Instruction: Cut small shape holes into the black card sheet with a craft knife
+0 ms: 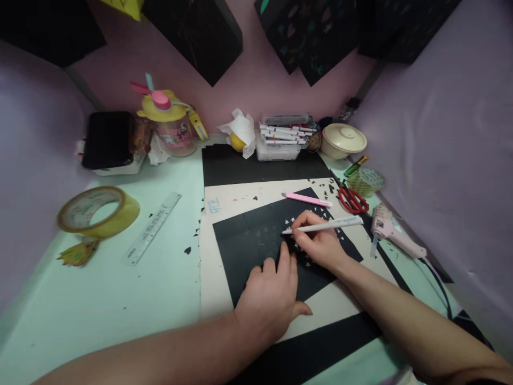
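My right hand (316, 243) pinches a white pen (332, 224), its tip at the surface of a black sheet of paper (240, 240). Flat on the same sheet lies my left hand (272, 291), fingers stretched toward the pen tip. Faint star outlines show on the paper left of the tip. Small cut-out stars and other shapes, through which white shows, surround my right hand. A pink craft knife (308, 200) rests along the sheet's upper edge. White paper (224, 203) lies beneath the black sheet.
On the right are red-handled scissors (352, 200), a tape roll (365, 182) and a glue gun (395, 230) with its cord. A ruler (154, 227) and a large tape roll (124, 211) lie left. Behind stand a drink bottle (174, 131), a pen box (278, 152) and a lidded bowl (343, 140).
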Demonstrator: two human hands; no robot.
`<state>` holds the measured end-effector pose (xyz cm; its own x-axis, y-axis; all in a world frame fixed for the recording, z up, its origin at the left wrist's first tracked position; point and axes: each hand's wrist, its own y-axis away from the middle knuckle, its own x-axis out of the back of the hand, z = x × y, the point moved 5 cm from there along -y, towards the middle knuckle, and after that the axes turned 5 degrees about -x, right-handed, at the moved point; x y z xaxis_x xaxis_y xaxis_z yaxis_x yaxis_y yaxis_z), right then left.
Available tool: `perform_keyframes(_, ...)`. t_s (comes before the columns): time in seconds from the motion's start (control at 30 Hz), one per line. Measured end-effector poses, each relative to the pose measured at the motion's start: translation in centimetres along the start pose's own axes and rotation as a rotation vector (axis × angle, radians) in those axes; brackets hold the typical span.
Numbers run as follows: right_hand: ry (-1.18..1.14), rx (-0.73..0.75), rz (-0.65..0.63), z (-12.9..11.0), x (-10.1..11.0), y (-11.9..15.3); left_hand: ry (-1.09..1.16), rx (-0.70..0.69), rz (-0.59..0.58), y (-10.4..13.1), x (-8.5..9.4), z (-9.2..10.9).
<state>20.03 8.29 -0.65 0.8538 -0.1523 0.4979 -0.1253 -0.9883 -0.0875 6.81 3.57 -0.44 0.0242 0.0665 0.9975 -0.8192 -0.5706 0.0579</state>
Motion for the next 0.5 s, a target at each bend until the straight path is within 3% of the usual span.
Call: perform_keyframes(0.5, 0.074, 0.062, -0.025, -0.03, -0.21, -0.19, 0.003, 0.032, 0.043, 0.01, -0.04, -0.35)
